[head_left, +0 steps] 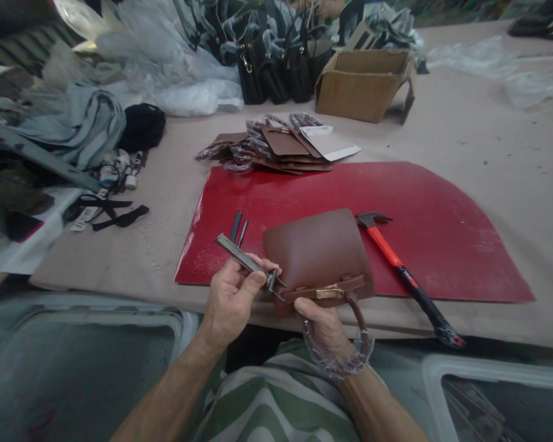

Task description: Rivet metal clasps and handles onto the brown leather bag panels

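My left hand (231,296) is closed around a grey metal tool (244,253), a flat bar with thin prongs at its lower right end. The prongs are close to the left end of the strap on a brown handbag (319,245); whether they touch it I cannot tell. My right hand (323,322) grips the bag at its near edge, thumb on top beside a gold clasp (329,293). Its fingers are mostly hidden. A plastic-wrapped handle (363,347) loops over that wrist. The bag lies tilted over the front edge of a red board (424,202).
Right of the bag lies a claw hammer (403,270). Two small metal rods, one a dark bar (235,226), rest on the board. Behind are stacked brown bag pieces (290,144), a cardboard box (364,86) and several black handbags (276,77). Plastic bins (184,313) flank me below the table.
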`<state>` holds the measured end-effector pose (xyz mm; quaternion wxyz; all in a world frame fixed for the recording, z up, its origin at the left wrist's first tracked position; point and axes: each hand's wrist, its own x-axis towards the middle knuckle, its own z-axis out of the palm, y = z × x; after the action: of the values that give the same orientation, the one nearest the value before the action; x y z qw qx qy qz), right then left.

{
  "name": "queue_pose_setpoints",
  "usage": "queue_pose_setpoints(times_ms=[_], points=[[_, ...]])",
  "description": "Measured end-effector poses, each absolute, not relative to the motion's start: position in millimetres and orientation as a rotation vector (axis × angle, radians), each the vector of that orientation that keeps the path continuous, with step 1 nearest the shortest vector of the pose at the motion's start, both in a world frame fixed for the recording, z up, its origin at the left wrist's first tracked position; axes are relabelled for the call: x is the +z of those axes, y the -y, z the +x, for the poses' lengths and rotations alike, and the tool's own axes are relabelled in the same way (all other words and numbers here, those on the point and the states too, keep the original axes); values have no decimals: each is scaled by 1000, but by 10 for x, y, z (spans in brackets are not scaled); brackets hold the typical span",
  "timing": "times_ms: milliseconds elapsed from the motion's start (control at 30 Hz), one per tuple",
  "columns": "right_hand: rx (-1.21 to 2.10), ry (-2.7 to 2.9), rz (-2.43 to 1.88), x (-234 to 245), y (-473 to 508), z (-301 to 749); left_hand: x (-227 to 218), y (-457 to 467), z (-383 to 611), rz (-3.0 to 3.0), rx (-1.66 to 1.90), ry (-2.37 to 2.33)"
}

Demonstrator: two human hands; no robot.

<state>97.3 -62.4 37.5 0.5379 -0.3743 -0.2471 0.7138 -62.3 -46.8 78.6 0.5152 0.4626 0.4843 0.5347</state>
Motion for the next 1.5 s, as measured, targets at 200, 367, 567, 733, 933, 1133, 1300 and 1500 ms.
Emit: queue_pose_setpoints(times_ms=[200,367,567,733,933,1133,1300,1500], points=[[1685,567,-882,340,626,940,799,514,-616,1230,1275,-1215],[1685,574,-873,326,622,925,765,507,-627,1263,1277,-1233],[1689,572,-869,390,602,912,729,525,-592,1305,1286,-1294],[1717,627,-924,422,633,948,679,492,-586,1383,1279,-1378],[1821,697,-1049,218,696,1053,586,434,-630,1311,1230,-1347],[1819,660,-891,172,652,1079,594,462,-626,1242,1273,-1284],[1844,609,-854,179,636,1076,606,494,-632,1259,1289,-1292],[1889,536,-856,137,650,1084,559,554,-632,1372,1334,-1305]])
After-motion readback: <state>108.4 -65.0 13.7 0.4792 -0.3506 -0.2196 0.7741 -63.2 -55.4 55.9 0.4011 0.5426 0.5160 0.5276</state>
